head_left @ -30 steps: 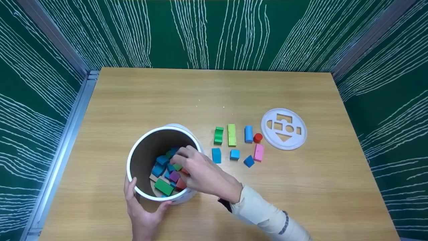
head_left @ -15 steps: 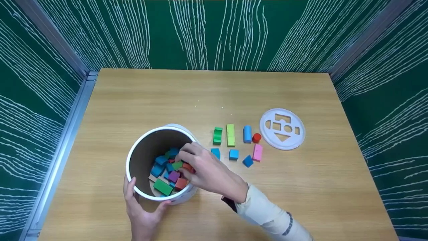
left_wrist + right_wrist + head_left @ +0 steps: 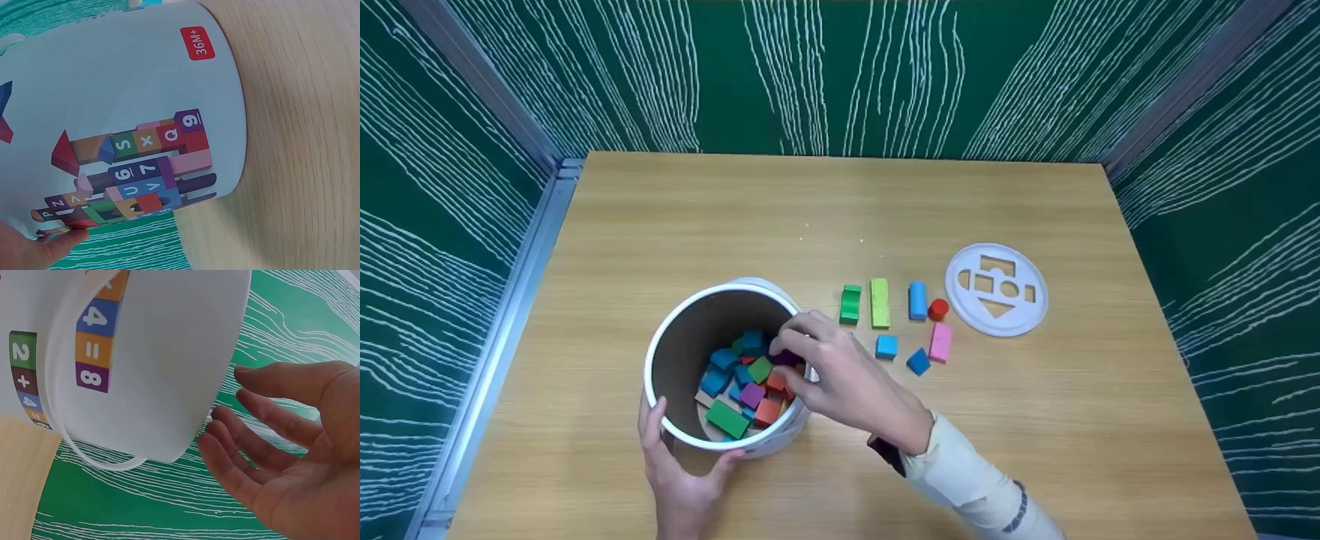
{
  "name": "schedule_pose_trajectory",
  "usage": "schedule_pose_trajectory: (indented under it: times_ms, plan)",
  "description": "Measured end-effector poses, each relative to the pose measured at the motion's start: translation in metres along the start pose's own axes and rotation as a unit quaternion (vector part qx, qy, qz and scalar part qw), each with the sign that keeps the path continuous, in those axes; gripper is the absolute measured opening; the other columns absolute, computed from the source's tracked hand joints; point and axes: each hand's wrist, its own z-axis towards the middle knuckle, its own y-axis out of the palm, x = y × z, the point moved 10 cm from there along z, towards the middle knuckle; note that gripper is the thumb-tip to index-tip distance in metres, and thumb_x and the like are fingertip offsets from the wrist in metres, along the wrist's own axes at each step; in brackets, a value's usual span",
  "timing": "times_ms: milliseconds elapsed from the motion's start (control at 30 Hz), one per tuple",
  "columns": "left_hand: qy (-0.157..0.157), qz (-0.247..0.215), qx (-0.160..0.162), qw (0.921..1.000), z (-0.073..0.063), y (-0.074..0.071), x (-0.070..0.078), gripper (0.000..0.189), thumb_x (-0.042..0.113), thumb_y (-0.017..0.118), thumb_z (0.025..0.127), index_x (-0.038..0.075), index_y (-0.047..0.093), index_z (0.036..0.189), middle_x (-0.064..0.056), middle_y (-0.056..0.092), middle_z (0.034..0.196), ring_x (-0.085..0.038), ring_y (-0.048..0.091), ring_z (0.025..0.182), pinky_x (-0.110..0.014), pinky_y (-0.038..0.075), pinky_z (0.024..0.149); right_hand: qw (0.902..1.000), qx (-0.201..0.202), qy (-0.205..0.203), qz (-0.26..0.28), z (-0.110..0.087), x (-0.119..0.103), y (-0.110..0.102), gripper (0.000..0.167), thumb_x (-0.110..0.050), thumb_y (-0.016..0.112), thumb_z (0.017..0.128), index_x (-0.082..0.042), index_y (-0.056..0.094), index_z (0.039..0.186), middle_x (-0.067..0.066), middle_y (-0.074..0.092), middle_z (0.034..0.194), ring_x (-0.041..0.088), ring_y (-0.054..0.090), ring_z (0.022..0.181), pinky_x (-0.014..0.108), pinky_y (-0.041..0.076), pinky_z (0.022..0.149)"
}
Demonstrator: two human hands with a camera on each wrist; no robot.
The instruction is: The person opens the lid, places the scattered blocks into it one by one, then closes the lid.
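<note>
A white bucket (image 3: 765, 451), printed with block pictures, stands at the left of the table. Coloured toy blocks lie inside, among them a green block (image 3: 728, 418) and a purple block (image 3: 751, 394). My left hand (image 3: 684, 480) grips the bucket's near left side, a finger at the rim and the thumb lower on the wall. Over the right rim is my right hand (image 3: 840, 375), its fingertips inside the opening beside a dark purple block (image 3: 785, 358). In the right wrist view the fingers (image 3: 242, 439) and thumb are loosely bent and apart, nothing visible between them.
Right of the bucket lie a green arched block (image 3: 850, 304), a lime block (image 3: 880, 303), a blue cylinder (image 3: 917, 301), a red cylinder (image 3: 938, 309), a pink block (image 3: 940, 343) and a blue cube (image 3: 886, 346). Beyond them lies a white lid (image 3: 997, 322) with shaped holes.
My right hand has shifted right and slightly up, from over the blocks toward the bucket's right rim, uncovering green and red blocks. The left hand stays on the bucket.
</note>
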Motion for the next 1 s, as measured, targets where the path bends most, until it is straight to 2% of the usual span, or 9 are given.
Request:
schedule_pose_trajectory:
  times_ms: [233, 467, 700, 800, 867, 1000]
  plan:
    - [-0.006, 0.008, 0.001, 0.9999, 0.000, 0.000, 0.000, 0.102, 0.009, 0.087, 0.064, 0.004, 0.024, 0.144, -0.005, 0.017, 0.156, -0.026, 0.021, 0.139, -0.023, 0.027, 0.109, 0.9998, 0.004, 0.021, -0.001, -0.003, 0.006, -0.005, 0.015, -0.014, 0.072, 0.084, -0.012, 0.068, 0.098, 0.002, 0.060, 0.107, 0.012, 0.052, 0.101, 0.018, 0.050, 0.084]
    - [-0.008, 0.009, 0.002, 0.9999, 0.000, 0.000, 0.001, 0.099, 0.018, 0.086, 0.068, 0.006, 0.024, 0.145, -0.005, 0.018, 0.155, -0.025, 0.022, 0.138, -0.021, 0.027, 0.108, 0.9992, 0.016, 0.038, 0.002, -0.006, 0.013, -0.012, 0.017, -0.014, 0.072, 0.084, -0.013, 0.069, 0.101, 0.001, 0.061, 0.107, 0.012, 0.051, 0.101, 0.018, 0.051, 0.083]
    - [-0.005, 0.022, 0.004, 0.9997, -0.001, 0.000, 0.001, 0.098, 0.018, 0.085, 0.068, 0.008, 0.024, 0.145, -0.008, 0.019, 0.154, -0.027, 0.024, 0.137, -0.040, 0.032, 0.109, 0.9985, 0.020, 0.050, -0.003, -0.008, 0.020, -0.016, 0.016, -0.015, 0.070, 0.086, -0.013, 0.068, 0.101, 0.001, 0.060, 0.107, 0.012, 0.052, 0.102, 0.019, 0.051, 0.084]
    - [-0.007, 0.022, 0.004, 0.9997, -0.001, 0.000, -0.001, 0.099, 0.017, 0.085, 0.068, 0.008, 0.024, 0.145, -0.008, 0.018, 0.155, -0.027, 0.024, 0.137, -0.034, 0.030, 0.110, 0.9983, 0.024, 0.053, -0.006, -0.009, 0.023, -0.017, 0.016, -0.017, 0.070, 0.086, -0.013, 0.068, 0.101, 0.001, 0.060, 0.107, 0.011, 0.052, 0.101, 0.018, 0.051, 0.083]
    - [-0.008, 0.017, 0.003, 0.9998, -0.001, 0.000, -0.002, 0.100, 0.016, 0.086, 0.067, 0.008, 0.024, 0.145, -0.008, 0.018, 0.155, -0.026, 0.023, 0.138, -0.026, 0.028, 0.110, 0.9982, 0.030, 0.051, -0.006, -0.010, 0.024, -0.019, 0.016, -0.017, 0.071, 0.085, -0.013, 0.067, 0.100, 0.000, 0.060, 0.106, 0.011, 0.052, 0.100, 0.018, 0.051, 0.083]
    - [0.004, 0.002, 0.005, 1.0000, -0.001, 0.000, -0.002, 0.101, 0.020, 0.087, 0.066, 0.006, 0.024, 0.145, -0.011, 0.019, 0.154, -0.028, 0.023, 0.138, -0.022, 0.026, 0.109, 0.9982, 0.045, 0.040, 0.000, -0.013, 0.026, -0.023, 0.015, -0.014, 0.072, 0.084, -0.012, 0.067, 0.098, 0.000, 0.060, 0.102, 0.011, 0.053, 0.097, 0.019, 0.051, 0.082]
